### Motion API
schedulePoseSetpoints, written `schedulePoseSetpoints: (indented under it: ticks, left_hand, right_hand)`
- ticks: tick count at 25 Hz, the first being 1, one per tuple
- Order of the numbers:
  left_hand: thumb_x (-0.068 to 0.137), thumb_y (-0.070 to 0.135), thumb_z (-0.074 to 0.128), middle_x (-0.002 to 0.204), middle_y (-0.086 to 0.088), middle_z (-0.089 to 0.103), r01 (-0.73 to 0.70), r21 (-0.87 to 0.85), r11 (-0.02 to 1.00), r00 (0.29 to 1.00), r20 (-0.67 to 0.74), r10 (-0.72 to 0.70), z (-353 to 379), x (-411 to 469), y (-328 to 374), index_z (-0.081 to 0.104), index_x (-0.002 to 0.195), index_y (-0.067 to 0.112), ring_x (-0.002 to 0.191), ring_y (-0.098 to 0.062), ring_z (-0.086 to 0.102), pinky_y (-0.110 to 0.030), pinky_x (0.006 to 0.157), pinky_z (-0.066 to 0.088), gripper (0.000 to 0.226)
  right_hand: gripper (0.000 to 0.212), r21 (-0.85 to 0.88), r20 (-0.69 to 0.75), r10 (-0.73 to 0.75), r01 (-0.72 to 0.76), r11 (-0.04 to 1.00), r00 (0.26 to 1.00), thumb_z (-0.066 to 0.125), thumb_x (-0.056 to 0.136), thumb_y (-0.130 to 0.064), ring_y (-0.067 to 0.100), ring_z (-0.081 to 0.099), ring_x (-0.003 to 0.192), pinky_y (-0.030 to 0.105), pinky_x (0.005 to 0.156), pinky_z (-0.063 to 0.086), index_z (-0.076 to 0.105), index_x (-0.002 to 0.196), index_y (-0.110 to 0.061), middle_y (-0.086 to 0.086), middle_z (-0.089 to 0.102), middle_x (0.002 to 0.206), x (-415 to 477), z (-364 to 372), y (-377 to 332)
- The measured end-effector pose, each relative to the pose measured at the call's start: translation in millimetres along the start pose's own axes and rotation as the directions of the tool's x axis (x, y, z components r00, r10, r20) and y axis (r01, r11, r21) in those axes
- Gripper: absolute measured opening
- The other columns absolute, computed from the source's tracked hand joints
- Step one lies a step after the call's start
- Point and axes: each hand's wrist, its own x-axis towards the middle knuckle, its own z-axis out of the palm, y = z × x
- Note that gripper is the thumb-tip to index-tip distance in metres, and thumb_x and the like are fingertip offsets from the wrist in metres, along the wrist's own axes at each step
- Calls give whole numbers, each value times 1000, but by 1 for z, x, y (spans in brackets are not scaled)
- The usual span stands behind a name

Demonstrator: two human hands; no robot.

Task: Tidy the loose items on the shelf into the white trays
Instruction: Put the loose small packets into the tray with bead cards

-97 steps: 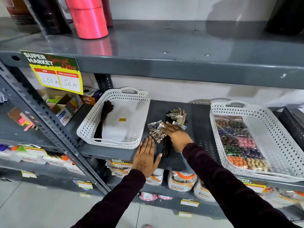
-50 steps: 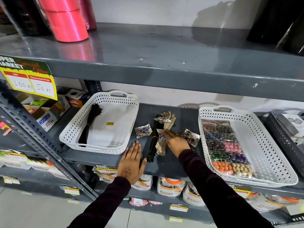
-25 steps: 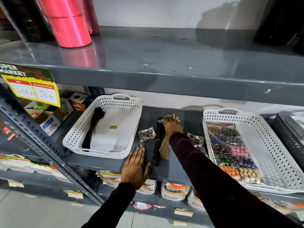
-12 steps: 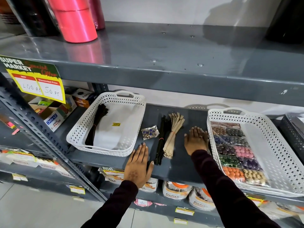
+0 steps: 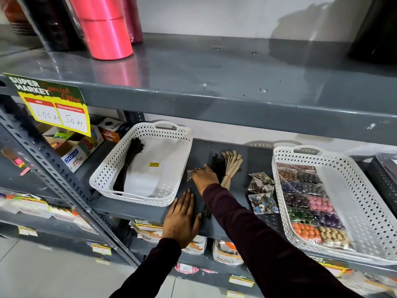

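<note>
- Right hand [image 5: 204, 176] reaches across to a small packet [image 5: 190, 175] at 9 o'clock of the loose pile, fingers curled down on it; whether it is gripped yet cannot be told.
- Left hand [image 5: 182, 220] lies flat, fingers spread wide, on the shelf [image 5: 253, 155] front edge, holding nothing.
- Progress looks about midway, judging by the layout: the left tray [image 5: 137, 196] holds 1 black bundle [image 5: 126, 166] along its 9 o'clock side, the rest of its floor bare.
- The right tray [image 5: 365, 203] carries 2 neat columns of bead packs [image 5: 309, 203] down its 9 o'clock half; the other half is free.
- Left to sort: the packet under the right hand, a black stick bundle [image 5: 216, 166], a tan stick bundle [image 5: 231, 166] fanned at 12 o'clock, and 2 or 3 clear bead packets [image 5: 261, 196] just beside the right tray.
- Materials: trays are white perforated plastic with cut-out handles; the shelf is smooth grey painted metal, glossy enough for packets to slide.
- Packets are crinkly clear film over round shiny beads; the sticks are thin, flat and banded at the waist.
</note>
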Motion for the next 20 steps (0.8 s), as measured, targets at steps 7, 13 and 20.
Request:
schedulePoseSetpoints:
  ticks: [7,13,20]
  left_hand:
    - [93,41,30,148,-16,35,19,66,998,1000,22,-20,-3,0,2,36,142,0,135,-27,36,-39,110,24,64]
    - [91,42,33,147,-17,35,5,76,997,1000,20,-6,-3,-2,4,33,142,0,135,-27,35,-38,108,20,65]
    - [93,37,32,145,-20,38,39,31,999,999,-8,-39,-8,-6,4,35,140,-2,133,-31,38,-35,109,20,61]
  right_hand:
    - [72,66,-373,186,-174,983,909,39,80,17,18,37,140,34,123,9,26,146,-10,7,33,154,-59,-14,40]
    - [48,-24,-375,336,-371,928,864,46,63,-2,35,69,104,44,118,18,70,105,4,18,73,111,-109,47,104]
    - [45,401,-164,346,-258,879,924,54,93,-20,38,65,105,43,88,57,44,134,-3,21,55,133,-79,11,61]
